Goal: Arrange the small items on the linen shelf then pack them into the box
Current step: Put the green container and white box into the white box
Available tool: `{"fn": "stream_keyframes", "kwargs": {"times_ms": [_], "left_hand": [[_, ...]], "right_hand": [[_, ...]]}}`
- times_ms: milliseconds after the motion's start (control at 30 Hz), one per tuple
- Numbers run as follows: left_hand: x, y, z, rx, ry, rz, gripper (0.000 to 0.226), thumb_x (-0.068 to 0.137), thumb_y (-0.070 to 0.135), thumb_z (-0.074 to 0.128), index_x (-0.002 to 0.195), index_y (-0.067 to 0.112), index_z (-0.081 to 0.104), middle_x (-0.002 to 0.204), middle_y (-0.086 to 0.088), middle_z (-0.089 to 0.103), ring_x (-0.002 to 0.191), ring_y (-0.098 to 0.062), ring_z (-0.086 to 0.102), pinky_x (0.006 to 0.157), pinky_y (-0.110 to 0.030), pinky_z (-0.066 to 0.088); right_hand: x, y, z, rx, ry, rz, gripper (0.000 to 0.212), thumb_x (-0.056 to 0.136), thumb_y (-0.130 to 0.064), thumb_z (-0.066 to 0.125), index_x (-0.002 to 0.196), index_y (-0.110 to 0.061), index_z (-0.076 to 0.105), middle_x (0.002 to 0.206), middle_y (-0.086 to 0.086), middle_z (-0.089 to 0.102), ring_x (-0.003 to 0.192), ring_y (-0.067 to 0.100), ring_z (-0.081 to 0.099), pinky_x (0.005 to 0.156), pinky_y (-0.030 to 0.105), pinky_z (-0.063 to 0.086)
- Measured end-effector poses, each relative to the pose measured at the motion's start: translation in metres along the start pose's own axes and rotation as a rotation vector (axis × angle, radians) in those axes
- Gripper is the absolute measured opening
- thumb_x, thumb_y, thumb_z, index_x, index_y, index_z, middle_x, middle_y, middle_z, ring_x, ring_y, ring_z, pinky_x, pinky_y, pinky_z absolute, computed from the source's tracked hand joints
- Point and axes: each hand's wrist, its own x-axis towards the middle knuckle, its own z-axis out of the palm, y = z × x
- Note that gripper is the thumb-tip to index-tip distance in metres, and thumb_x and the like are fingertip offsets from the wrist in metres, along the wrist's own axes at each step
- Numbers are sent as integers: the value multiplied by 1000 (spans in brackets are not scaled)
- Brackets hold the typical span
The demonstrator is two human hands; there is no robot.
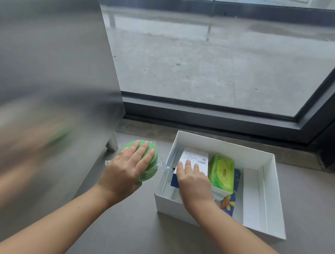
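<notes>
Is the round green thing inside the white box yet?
Not yet. The left hand holds the round green thing outside the box, left of its wall.

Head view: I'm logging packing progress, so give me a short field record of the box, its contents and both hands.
box: white box, open, on grey floor
inside: white carton, green tissue pack, blue patterned pack partly under it
left hand: grips green round pack left of the box
right hand: fingers flat on the white carton
</notes>
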Motion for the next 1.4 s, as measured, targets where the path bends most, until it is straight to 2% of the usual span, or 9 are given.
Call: {"fn": "stream_keyframes", "kwargs": {"times_ms": [133, 200, 267, 367, 500, 667, 833, 1033, 1400], "left_hand": [[-1, 1, -2, -4, -5, -3, 77, 34, -1, 86, 109, -3, 67, 112, -23, 64, 98, -42, 63, 75, -53, 54], [0, 2, -3, -9, -7, 3, 77, 35, 0, 87, 109, -3, 67, 112, -23, 64, 99, -42, 63, 75, -52, 54], [0, 2, -5, -11, -7, 6, 77, 35, 1, 88, 109, -3, 67, 113, -23, 64, 99, -42, 63, 75, -52, 54], [1, 3, -7, -9, -5, 7, 77, 35, 2, 88, 109, -3, 67, 113, -23, 64, 99, -41, 63, 76, -52, 53], [-1, 2, -8, -10, -6, 11, 78, 35, 2, 88, 110, -2, 67, 113, -23, 64, 99, -41, 63, 77, -52, 53], [-2, 1, -8, -13, -6, 11, 78, 34, 3, 88, 109, -2, 67, 112, -22, 64, 99, -41, 63, 77, -51, 52], [-2, 2, -9, -14, -11, 21, 78, 34, 3, 89, 109, -2, 67, 113, -22, 64, 99, -41, 63, 76, -51, 53], [-1, 3, -9, -19, -5, 27, 77, 35, 1, 87, 110, -2, 67, 113, -23, 64, 100, -41, 63, 76, -52, 54], [2, 9, -11, -16, 6, 48, 75, 38, 2, 86, 110, -2, 67, 113, -22, 64, 100, -41, 63, 76, -52, 55]], "right_hand": [[-1, 3, 0, 39, -59, -11, 72, 28, -10, 91, 98, -4, 73, 96, 18, 71, 82, 30, 70, 55, 27, 55], [0, 3, 3, 84, -116, -84, 73, 69, -9, 77, 135, -2, 44, 135, 23, 48, 121, 35, 51, 89, 34, 48], [2, 4, 9, 74, -158, -142, 68, 89, -3, 52, 147, -6, 16, 151, 20, 22, 137, 37, 26, 105, 40, 32], [3, 2, 8, 66, -168, -126, 65, 88, 1, 49, 146, -4, 18, 150, 22, 24, 136, 39, 27, 104, 41, 33], [3, 2, -4, 55, -141, -80, 72, 59, -13, 84, 125, -4, 57, 124, 19, 59, 110, 34, 59, 79, 32, 53], [5, 2, 18, 127, -191, -162, 64, 93, -4, 44, 147, -6, 10, 153, 19, 16, 139, 36, 19, 107, 41, 28], [9, 6, 23, 169, -270, -221, 82, 91, -32, 56, 149, -17, 1, 156, 12, 5, 142, 32, 4, 111, 44, 16], [12, 16, 29, 133, -370, -240, 77, 90, -54, 45, 148, -29, 1, 157, 6, -5, 142, 31, -8, 112, 52, 4], [9, 24, 33, 193, -336, -155, 90, 82, -67, 45, 147, -33, -8, 157, -1, -8, 142, 28, -13, 111, 54, -4]]}}
